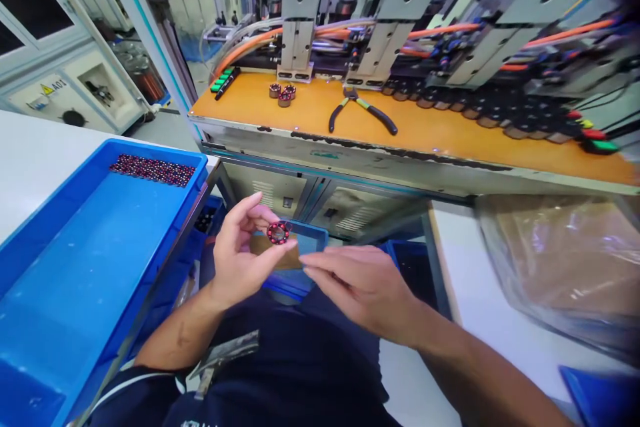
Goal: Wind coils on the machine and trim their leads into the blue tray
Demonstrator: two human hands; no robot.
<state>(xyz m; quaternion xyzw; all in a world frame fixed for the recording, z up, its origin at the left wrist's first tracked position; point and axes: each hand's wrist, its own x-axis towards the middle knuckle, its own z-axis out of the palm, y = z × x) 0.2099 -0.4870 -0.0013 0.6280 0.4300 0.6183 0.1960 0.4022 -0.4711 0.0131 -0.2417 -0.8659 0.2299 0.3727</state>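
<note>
At the left, a blue tray (95, 260) lies along the white table's right edge, with a block of small wound rings (153, 170) packed against its far edge by the far right corner.

Next comes the left hand (237, 250), closed on 1 wound stator ring (271, 233), gripped by its outer rim between thumb and fingers. The ring is in the air, just short of the orange workbench's (313, 117) near edge and towards that bench's left end. It looks small and light, though probably dense for its size; the core should be stiff and fairly smooth, the red windings easier to scrape. The outer rim therefore seems the safest hold, clear of the coils. Its open face looks up at the wearer, and the bore's axis runs roughly towards the head; being round, it shows no clear long axis.

Beyond, 3 similar rings (284, 99) sit near the bench's left end.

The right hand (360, 280) is just beside the held ring, apart from it, fingertips drawn together; I cannot tell whether they pinch anything. Above it, pliers (373, 111) lie near the bench's front edge, handles towards the wearer.
</note>
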